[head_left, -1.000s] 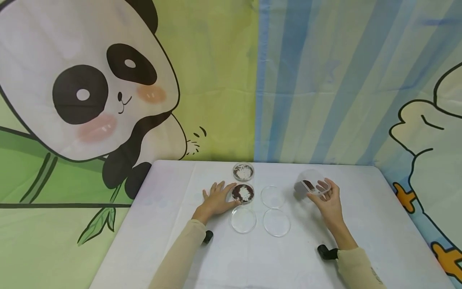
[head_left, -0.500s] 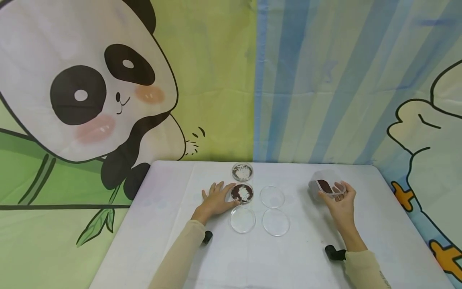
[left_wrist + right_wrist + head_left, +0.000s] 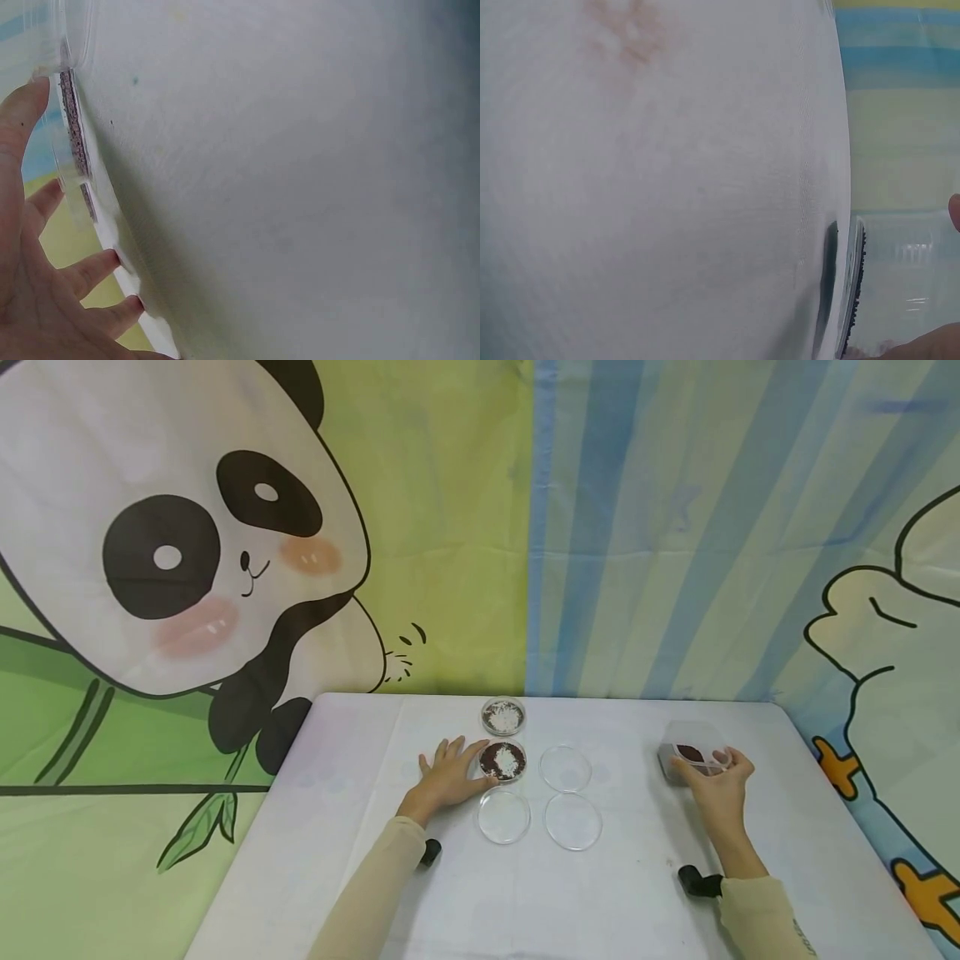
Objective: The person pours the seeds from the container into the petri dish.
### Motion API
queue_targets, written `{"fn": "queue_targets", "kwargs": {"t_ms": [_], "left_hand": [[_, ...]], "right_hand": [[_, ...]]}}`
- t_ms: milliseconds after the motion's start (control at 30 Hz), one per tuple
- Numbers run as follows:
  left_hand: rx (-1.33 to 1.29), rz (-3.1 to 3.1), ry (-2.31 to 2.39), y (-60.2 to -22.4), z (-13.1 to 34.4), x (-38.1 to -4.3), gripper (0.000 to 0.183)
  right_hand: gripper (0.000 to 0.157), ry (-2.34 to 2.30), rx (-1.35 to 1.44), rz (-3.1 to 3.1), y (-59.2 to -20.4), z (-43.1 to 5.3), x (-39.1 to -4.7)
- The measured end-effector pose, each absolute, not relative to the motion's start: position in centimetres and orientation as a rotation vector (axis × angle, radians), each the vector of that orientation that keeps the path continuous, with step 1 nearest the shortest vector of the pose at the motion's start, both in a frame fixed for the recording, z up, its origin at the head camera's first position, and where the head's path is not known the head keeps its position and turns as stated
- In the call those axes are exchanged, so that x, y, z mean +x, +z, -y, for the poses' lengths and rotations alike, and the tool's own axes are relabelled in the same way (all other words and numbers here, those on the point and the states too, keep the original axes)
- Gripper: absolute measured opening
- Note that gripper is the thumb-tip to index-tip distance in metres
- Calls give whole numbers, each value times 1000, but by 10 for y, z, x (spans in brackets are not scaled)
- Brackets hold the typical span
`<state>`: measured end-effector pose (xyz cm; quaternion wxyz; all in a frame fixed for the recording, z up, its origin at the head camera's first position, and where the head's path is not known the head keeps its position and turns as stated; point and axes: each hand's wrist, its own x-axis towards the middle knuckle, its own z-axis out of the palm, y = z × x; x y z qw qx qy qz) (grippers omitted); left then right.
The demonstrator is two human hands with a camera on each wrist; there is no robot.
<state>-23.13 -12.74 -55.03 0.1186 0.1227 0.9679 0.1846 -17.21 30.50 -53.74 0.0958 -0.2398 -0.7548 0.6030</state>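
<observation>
L sleeve (image 3: 371,897) & R sleeve (image 3: 761,914): long, pale beige, snug cuffs. R one w/ sm. dk marking (image 3: 804,937), too tiny to read. L cam (image 3: 431,852) & R cam (image 3: 699,882) at wrists: blk, stubby, rounded. L hand (image 3: 447,778), R hand (image 3: 717,789) bare.

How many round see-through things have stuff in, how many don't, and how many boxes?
Clear round dishes with brown-and-white filling: 2
Clear round dishes or lids without filling: 3
Clear plastic box of dark-brown filling: 1
Total: 6
</observation>
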Motion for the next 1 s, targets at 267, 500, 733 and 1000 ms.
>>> {"fn": "queue_targets", "kwargs": {"t_ms": [267,500,733,1000], "left_hand": [[364,-2831,557,-549,127,-230,79],[364,-2828,554,-546,126,-230,79],[354,-2824,532,-546,127,-231,80],[362,-2828,546,-547,127,-231,81]], "right_hand": [[109,1768,-719,2267,-539,-308,-173],[112,1710,-673,2293,-547,-309,-176],[112,1522,-563,2281,-544,-308,-172],[94,1341,-331,2270,-518,-295,-171]]}}
